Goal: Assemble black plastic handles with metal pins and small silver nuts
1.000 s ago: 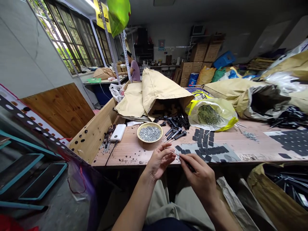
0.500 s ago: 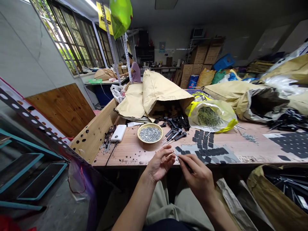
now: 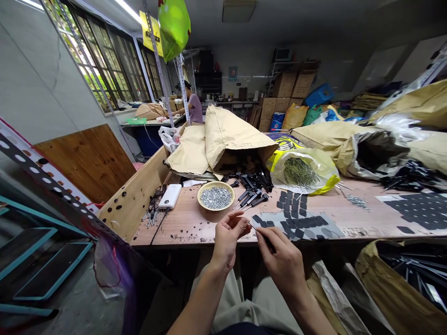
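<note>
My right hand (image 3: 282, 256) is closed round a thin metal rod (image 3: 253, 227) with a dark handle, mostly hidden in the palm. The rod's tip points left and meets the fingertips of my left hand (image 3: 228, 237). There the thumb and forefinger pinch together; what sits between them is too small to make out. Just beyond the left hand stands a yellowish bowl (image 3: 199, 201) full of small silvery metal pieces. Several black-handled metal rods (image 3: 252, 197) lie behind my hands. Black rounded-square pads (image 3: 303, 223) are spread on a grey sheet to the right.
A paper sack (image 3: 237, 132) lies open at the back of the workbench (image 3: 195, 230). Beside it, a yellow-and-white bag (image 3: 300, 172) holds thin metal pins. A white power bank (image 3: 170, 196) with a cable lies left, near a wooden side board (image 3: 139, 197). Another person (image 3: 195, 108) sits farther back.
My left thumb and forefinger have closed into a pinch at the rod's tip, where they were more spread before. Both hands shifted slightly left and down in view as the camera tilted.
</note>
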A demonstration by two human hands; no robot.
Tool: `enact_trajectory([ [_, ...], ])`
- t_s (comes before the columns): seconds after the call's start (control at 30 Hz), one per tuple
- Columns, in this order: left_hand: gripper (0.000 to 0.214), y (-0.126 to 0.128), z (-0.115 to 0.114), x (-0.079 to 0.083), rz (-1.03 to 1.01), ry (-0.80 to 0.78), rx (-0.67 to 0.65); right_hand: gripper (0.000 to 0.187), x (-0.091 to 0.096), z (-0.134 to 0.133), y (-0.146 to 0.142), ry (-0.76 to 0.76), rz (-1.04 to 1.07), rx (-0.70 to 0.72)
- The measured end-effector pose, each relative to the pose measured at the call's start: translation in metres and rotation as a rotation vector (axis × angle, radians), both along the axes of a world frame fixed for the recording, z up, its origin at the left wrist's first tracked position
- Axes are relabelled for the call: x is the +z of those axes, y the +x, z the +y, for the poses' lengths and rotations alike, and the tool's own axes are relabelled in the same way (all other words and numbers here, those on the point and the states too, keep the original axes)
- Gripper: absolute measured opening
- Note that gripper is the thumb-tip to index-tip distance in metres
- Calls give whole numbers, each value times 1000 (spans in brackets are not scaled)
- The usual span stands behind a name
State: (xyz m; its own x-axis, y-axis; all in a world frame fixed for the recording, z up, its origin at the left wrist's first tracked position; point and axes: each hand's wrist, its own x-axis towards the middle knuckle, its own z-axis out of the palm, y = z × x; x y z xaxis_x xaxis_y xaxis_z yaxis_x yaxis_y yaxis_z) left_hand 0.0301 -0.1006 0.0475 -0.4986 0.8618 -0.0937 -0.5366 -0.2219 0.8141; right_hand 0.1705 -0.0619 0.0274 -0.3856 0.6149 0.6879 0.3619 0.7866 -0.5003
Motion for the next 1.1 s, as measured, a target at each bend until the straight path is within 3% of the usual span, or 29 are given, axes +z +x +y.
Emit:
enact_trajectory([
  [0.27,46,11,4,-4,-67,43,89,14,3,-1,-3,61,58,-90],
  [0.63,54,-3,-2,-4,138,73,61,14,7,-3,-3,46,51,-60],
  [0.8,63,-3,-3,-3,-6,47,39,15,9,-5,-8,-21,95,39],
  [0.93,67,-3,-3,-3,-130,35,-1,12,11,-5,-8,-41,106,30],
  [1.1,66,-2,-3,-4,-70,43,18,11,11,-6,-6,-4,85,-23],
])
